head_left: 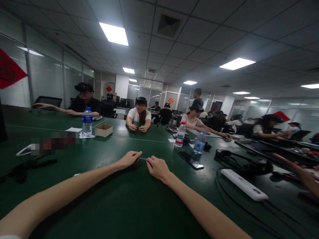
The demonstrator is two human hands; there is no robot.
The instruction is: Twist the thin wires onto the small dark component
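Both of my hands are close together over the middle of the green table (119, 202). A short, thin, pale strand (143, 158) spans the small gap between them; it is too fine to tell whether it is wire, string or something else. My left hand (129, 160) pinches one end between thumb and forefinger. The other end runs into the closed fingers of my right hand (157, 167). A dark phone (190, 160) lies flat to the right of my right hand.
Water bottles (179, 135) stand beyond the phone, and another bottle (87, 122) is at the left beside an open cardboard box (104, 130). A white power bank (244, 184) with black cables lies at the right. Several people sit around the tables; one person's hand (299, 169) reaches in at the right.
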